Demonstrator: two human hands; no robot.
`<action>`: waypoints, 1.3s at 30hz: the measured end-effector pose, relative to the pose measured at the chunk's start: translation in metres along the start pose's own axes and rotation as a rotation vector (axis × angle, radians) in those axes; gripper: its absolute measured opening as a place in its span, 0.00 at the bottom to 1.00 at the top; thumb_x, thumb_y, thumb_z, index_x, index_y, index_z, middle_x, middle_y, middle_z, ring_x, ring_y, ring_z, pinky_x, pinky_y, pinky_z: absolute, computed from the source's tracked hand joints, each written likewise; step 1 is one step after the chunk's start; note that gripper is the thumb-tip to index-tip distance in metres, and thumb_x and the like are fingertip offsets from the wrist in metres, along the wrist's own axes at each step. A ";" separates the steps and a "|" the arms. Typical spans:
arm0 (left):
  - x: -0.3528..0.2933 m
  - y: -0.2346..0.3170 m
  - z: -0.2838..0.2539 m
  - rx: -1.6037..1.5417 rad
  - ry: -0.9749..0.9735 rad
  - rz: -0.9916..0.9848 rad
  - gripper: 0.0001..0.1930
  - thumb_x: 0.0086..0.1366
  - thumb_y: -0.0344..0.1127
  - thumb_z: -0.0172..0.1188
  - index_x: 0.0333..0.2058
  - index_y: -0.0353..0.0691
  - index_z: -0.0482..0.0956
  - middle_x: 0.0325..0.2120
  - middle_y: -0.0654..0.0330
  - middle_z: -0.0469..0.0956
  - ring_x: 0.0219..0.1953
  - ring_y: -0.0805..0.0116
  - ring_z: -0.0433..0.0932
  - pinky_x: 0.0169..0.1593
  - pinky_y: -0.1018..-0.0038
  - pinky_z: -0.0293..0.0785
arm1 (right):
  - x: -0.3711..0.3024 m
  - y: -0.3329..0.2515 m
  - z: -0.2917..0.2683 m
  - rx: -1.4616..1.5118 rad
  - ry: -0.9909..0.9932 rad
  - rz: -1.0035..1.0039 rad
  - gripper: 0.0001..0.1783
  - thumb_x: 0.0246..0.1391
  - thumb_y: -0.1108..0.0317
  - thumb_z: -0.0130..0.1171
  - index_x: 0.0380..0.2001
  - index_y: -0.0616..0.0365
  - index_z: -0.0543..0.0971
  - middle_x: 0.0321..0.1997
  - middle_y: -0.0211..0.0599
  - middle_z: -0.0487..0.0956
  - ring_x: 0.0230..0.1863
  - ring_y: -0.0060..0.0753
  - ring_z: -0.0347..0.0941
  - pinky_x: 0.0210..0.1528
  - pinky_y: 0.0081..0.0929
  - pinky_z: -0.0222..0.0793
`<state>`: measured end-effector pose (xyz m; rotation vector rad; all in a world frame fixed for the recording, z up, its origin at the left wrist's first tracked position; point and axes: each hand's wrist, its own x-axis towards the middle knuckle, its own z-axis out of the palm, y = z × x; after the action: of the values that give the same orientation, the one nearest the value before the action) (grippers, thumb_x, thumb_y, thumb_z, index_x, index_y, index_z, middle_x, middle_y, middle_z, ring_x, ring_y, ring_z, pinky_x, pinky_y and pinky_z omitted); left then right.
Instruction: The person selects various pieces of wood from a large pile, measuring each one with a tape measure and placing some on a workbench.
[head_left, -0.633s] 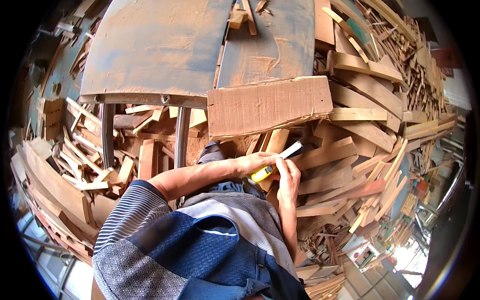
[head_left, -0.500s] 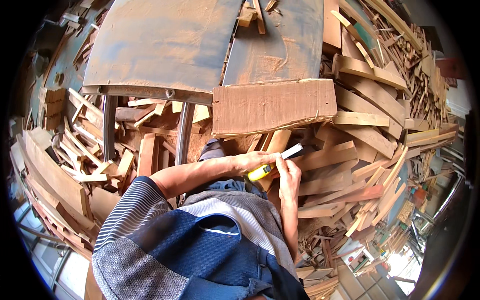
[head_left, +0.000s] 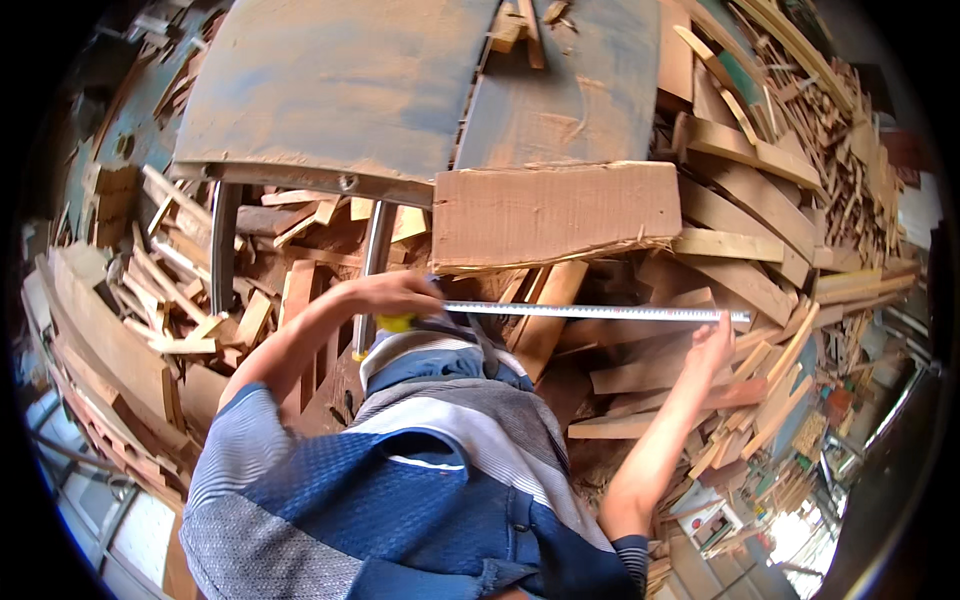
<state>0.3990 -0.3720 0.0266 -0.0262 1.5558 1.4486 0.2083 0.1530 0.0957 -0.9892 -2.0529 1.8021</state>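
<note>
Yellow tape measure case (head_left: 395, 322) sits in the left hand (head_left: 395, 295), grip closed around it, just below the bench (head_left: 330, 90) edge. Earlier both hands were close together with only a short stub of blade out; now the right hand (head_left: 712, 345) has moved far right, and the silver blade (head_left: 600, 312) runs out long between them. Right grip pinches the blade's end at the fingertips. Blade lies level just under the brown board (head_left: 555, 212) at the bench edge, not touching it. Wood offcuts (head_left: 760, 270) are piled all around.
</note>
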 end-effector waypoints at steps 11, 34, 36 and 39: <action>0.003 -0.010 -0.077 0.030 0.493 -0.059 0.22 0.71 0.52 0.59 0.42 0.36 0.85 0.23 0.66 0.78 0.23 0.80 0.74 0.27 0.75 0.71 | -0.082 0.102 0.082 -0.225 -0.513 0.324 0.13 0.65 0.64 0.61 0.49 0.55 0.80 0.32 0.32 0.82 0.21 0.20 0.75 0.17 0.18 0.68; 0.012 -0.049 -0.125 0.136 0.631 -0.054 0.24 0.69 0.52 0.60 0.40 0.32 0.84 0.23 0.62 0.78 0.24 0.75 0.74 0.29 0.72 0.70 | -0.190 0.251 -0.058 -0.859 -0.661 0.384 0.15 0.56 0.64 0.58 0.40 0.64 0.84 0.25 0.34 0.80 0.23 0.23 0.73 0.24 0.24 0.68; 0.012 -0.050 -0.124 0.135 0.634 -0.060 0.24 0.69 0.52 0.59 0.40 0.31 0.84 0.24 0.61 0.78 0.24 0.75 0.74 0.29 0.72 0.71 | -0.190 0.246 -0.051 -0.835 -0.634 0.425 0.16 0.58 0.63 0.58 0.43 0.64 0.83 0.27 0.35 0.81 0.24 0.24 0.74 0.24 0.25 0.69; 0.011 -0.051 -0.122 0.147 0.645 -0.034 0.24 0.70 0.52 0.59 0.41 0.31 0.84 0.24 0.61 0.79 0.25 0.76 0.75 0.30 0.71 0.72 | -0.187 0.240 -0.037 -0.788 -0.618 0.474 0.16 0.62 0.63 0.58 0.46 0.63 0.82 0.31 0.35 0.82 0.25 0.25 0.74 0.24 0.25 0.69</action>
<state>0.3493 -0.4748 -0.0404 -0.4698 2.1618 1.3628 0.4482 0.0694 -0.0758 -1.2968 -3.2998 1.6261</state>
